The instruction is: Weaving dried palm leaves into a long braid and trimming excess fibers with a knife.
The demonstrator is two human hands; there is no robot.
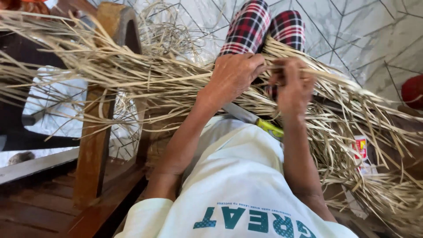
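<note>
The left hand (233,75) and right hand (293,86) are both pinching dried straw strips (154,81) lying across the person's lap. A knife (255,121) is resting beneath the forearms. Most strips are lying loose and unsorted; little appears finished.

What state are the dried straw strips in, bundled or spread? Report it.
Spread: the dried straw strips fan loosely across the lap, with the left hand and right hand gripping some.

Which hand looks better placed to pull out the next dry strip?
Probably the right hand: its fingers seem pinched on a strip at the top of the bundle of dry strips. The left hand lies curled over the bundle, seemingly steadying it.
</note>
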